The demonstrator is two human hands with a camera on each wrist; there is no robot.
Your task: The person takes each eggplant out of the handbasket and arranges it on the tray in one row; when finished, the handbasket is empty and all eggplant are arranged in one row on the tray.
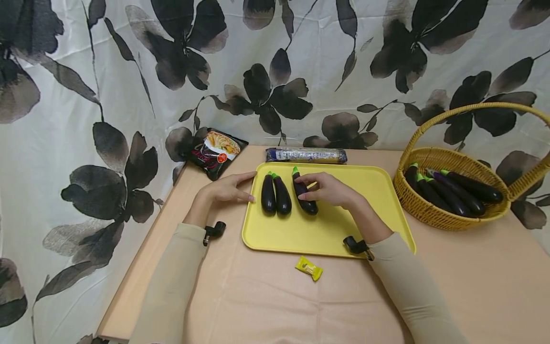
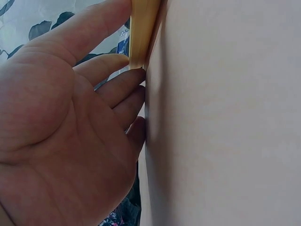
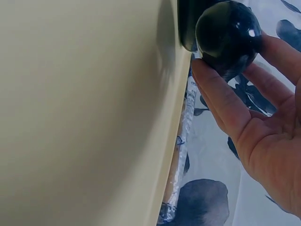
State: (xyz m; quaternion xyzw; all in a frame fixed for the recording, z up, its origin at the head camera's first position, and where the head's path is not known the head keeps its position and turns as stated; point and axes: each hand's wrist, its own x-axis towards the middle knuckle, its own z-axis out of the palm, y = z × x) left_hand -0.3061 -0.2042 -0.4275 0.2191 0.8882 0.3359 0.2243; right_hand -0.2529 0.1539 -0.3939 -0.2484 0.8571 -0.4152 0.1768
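Over the yellow tray point(image 1: 343, 229), my right hand point(image 1: 328, 190) holds a dark eggplant point(image 1: 306, 203) between thumb and fingers. In the right wrist view, the rounded end of that eggplant point(image 3: 228, 37) appears raised off the tray, with the right hand's fingers point(image 3: 223, 94) along its side. Two more eggplants point(image 1: 268, 195) with green stems lie side by side on the tray, left of the held one. My left hand point(image 1: 227, 188) touches the tray's left rim, its fingers fairly straight. In the left wrist view, the thumb and fingertips meet the tray edge point(image 2: 141, 33).
A wicker basket point(image 1: 429, 217) with a tall handle and several eggplants stands at right. Behind the tray lies a long wrapped packet point(image 1: 306, 155). A black noodle packet point(image 1: 216, 152) is at back left. A small yellow wrapped piece point(image 1: 309, 268) lies in front of the tray.
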